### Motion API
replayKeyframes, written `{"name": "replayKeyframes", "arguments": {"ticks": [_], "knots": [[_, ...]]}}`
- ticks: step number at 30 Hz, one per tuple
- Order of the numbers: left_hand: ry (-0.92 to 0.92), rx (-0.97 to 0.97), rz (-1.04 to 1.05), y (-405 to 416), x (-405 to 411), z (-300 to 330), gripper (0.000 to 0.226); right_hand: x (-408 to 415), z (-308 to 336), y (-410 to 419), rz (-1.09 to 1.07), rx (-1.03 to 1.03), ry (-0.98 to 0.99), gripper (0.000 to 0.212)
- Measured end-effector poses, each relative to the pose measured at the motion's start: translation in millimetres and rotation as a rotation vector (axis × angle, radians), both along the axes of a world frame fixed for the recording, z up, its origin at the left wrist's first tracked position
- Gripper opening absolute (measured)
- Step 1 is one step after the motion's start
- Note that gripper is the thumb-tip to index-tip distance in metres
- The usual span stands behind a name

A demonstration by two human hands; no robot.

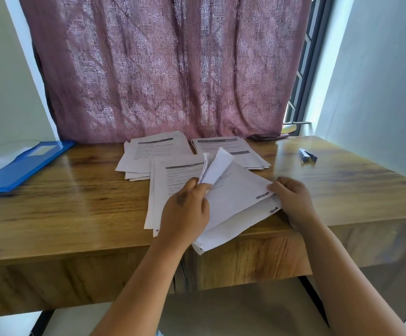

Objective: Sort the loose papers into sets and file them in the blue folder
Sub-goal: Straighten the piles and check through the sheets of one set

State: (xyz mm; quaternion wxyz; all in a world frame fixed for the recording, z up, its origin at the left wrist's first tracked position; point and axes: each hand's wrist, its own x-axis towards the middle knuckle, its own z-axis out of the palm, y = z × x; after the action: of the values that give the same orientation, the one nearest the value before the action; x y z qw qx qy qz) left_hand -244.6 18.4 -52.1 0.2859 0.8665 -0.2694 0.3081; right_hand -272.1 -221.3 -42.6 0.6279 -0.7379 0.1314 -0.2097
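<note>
Holding the near stack of papers (pixel 233 202) at the tabletop (pixel 76 202) edge, my left hand (pixel 185 212) pinches curled sheet corners; my right hand (pixel 291 200) pinches its right corner. Light, floppy, slippery sheets: I judge edges the best grip; blue folder (pixel 20 166) lies far left.

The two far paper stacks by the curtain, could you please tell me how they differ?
The left far stack is fanned, its sheets splayed and skewed; the right far stack lies squarer. The left far stack carries one dark header bar, the right far stack a second bar lower down. Both are white printed pages lying flat on the wooden table, untouched by either hand.
</note>
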Motion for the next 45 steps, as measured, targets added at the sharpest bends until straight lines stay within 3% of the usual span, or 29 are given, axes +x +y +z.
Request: {"name": "replayKeyframes", "arguments": {"ticks": [3,5,10,13,17,20,29,34,37,42,45], "knots": [[-0.02,0.098,-0.001,-17,-11,2,0.068,-4,5,-6,0.084,0.241,0.004,0.007],[-0.038,0.212,0.013,-25,-14,1,0.079,-3,4,-7,0.101,0.24,0.002,0.016],[-0.063,0.211,0.0,-30,-13,-5,0.039,-3,5,-3,0.135,0.172,-0.001,0.036],[-0.046,0.073,0.051,-28,-9,-5,0.019,-3,6,-4,0.119,0.187,-0.002,0.043],[-0.037,-0.186,0.11,-14,-3,10,0.015,2,3,-4,0.042,0.083,0.077,0.024],[-0.043,-0.236,0.133,-7,-5,17,0.017,1,2,-5,0.093,0.028,0.117,0.008],[-0.174,-0.176,0.07,-19,-18,19,0.024,2,4,-14,0.212,0.106,0.106,0.032],[-0.145,-0.179,0.06,-23,-17,15,0.009,4,2,-16,0.211,0.087,0.12,0.031],[-0.12,-0.179,0.065,-24,-16,12,0.011,3,3,-14,0.216,0.076,0.115,0.03],[0.002,-0.129,-0.051,-31,-24,13,0.025,5,3,-13,0.212,0.059,0.108,0.033],[0.448,0.057,-0.299,-36,-31,19,0.049,4,6,-13,0.191,0.105,0.073,0.025]]}}
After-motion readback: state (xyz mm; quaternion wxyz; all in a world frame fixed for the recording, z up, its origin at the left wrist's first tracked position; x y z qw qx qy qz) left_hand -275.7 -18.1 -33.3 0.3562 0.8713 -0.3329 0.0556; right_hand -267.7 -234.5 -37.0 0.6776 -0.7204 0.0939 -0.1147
